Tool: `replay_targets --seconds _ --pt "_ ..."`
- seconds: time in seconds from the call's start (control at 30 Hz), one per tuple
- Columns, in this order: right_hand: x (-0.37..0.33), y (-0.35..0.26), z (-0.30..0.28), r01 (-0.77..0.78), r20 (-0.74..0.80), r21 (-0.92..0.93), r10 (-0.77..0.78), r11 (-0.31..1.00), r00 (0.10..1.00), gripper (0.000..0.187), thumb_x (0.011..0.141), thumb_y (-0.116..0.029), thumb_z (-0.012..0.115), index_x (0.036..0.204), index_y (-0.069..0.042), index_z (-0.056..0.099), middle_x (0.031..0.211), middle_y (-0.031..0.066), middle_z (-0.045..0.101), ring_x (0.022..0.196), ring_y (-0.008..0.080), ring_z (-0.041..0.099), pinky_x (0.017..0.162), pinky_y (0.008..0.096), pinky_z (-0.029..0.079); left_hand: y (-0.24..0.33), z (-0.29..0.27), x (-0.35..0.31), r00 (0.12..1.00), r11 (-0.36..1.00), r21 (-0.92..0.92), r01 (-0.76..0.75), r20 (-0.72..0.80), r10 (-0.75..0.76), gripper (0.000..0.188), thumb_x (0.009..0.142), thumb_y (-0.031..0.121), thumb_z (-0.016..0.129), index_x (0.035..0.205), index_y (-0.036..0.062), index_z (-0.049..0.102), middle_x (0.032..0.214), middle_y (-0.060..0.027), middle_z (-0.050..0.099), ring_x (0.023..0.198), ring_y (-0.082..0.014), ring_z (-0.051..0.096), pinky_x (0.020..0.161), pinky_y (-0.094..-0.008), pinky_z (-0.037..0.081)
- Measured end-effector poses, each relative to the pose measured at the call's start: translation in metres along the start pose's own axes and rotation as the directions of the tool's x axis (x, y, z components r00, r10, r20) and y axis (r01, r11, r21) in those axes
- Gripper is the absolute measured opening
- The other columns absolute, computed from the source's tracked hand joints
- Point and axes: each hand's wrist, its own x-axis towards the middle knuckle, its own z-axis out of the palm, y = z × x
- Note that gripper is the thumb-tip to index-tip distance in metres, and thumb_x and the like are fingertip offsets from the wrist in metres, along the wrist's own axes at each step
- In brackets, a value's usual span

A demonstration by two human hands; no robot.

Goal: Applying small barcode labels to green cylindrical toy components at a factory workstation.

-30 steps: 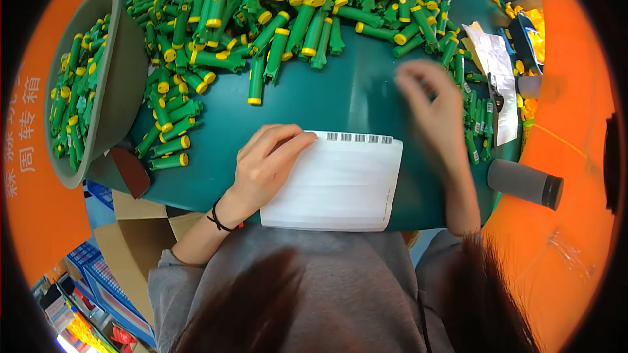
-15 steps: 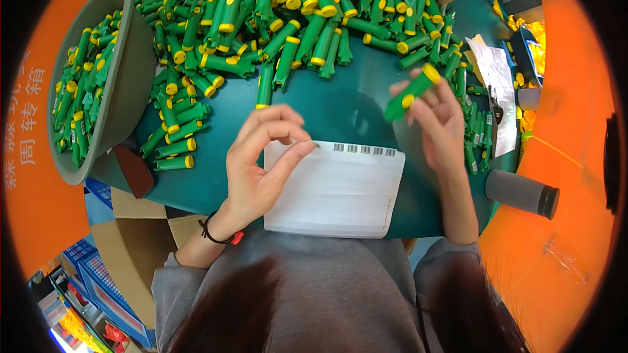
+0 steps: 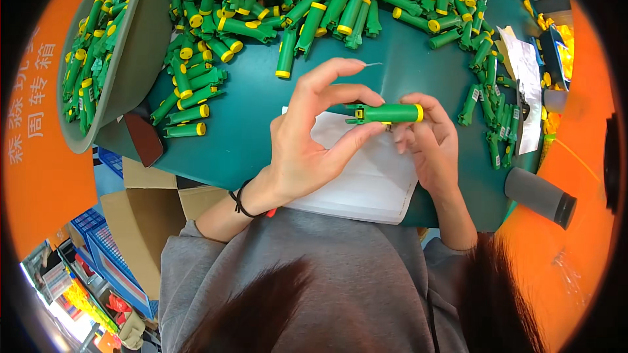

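A green plastic tube with a yellow end cap [image 3: 394,113] lies level between my hands, its notched end to the left. My left hand [image 3: 304,134] grips it from above and below with thumb and a finger. A thin pale sliver, perhaps a sticker [image 3: 373,64], clings to my raised left index fingertip. My right hand [image 3: 433,147] has its fingers closed on the capped end. Below the tube lies a white label sheet [image 3: 366,186], its upper part hidden by my hands.
A heap of similar green tubes [image 3: 327,10] covers the far side of the green table [image 3: 242,117]. More fill a grey-green tub [image 3: 134,46] at left. Stickered tubes [image 3: 500,121], a white paper [image 3: 525,78] and a grey bottle [image 3: 540,196] are at right. An open cardboard box [image 3: 150,222] stands lower left.
My right hand has brought the tube left and down over the sheet. My left hand has moved up and right from the sheet's edge and now holds the tube too.
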Motion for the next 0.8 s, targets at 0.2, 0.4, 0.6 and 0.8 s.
replay_targets --seconds 0.2,0.4,0.6,0.8 --pt "-0.002 0.005 0.004 0.176 -0.036 -0.193 -0.186 0.965 0.982 0.036 0.088 0.004 0.069 0.122 0.005 0.058 0.118 0.0131 0.061 0.107 0.0210 0.060 0.093 0.0322 0.050 0.015 -0.011 0.008 1.000 0.995 0.095 -0.007 0.006 0.007 0.029 0.080 -0.002 0.078 0.106 0.0029 0.067 0.130 -0.0171 0.060 0.122 -0.0247 0.056 0.103 -0.0384 0.046" --pt "-0.008 0.007 0.005 0.246 -0.020 -0.259 -0.260 0.934 0.965 0.043 0.080 0.015 0.071 0.121 0.006 0.059 0.124 0.0167 0.060 0.119 0.0260 0.059 0.104 0.0384 0.048 0.028 -0.010 0.021 0.983 0.987 0.141 0.072 0.157 -0.095 0.011 0.086 0.005 0.075 0.095 0.0042 0.070 0.125 -0.0122 0.064 0.117 -0.0221 0.059 0.101 -0.0370 0.045" --pt "-0.009 0.009 0.003 0.314 0.050 -0.249 -0.311 0.916 0.949 0.043 0.082 0.016 0.070 0.123 0.007 0.059 0.126 0.0192 0.060 0.119 0.0257 0.060 0.102 0.0376 0.052 0.025 0.002 0.020 0.973 0.982 0.108 0.155 0.153 -0.171 0.009 0.088 0.007 0.073 0.095 0.0024 0.069 0.115 -0.0105 0.068 0.106 -0.0193 0.063 0.094 -0.0330 0.047" --pt "-0.008 0.007 0.000 0.365 0.088 -0.305 -0.356 0.880 0.930 0.040 0.084 0.016 0.069 0.122 0.006 0.061 0.128 0.0181 0.060 0.119 0.0264 0.061 0.099 0.0387 0.057 0.030 0.004 0.024 0.963 0.972 0.138 0.190 0.167 -0.212 0.009 0.089 0.006 0.073 0.095 0.0011 0.069 0.111 -0.0097 0.069 0.095 -0.0164 0.063 0.086 -0.0300 0.049"
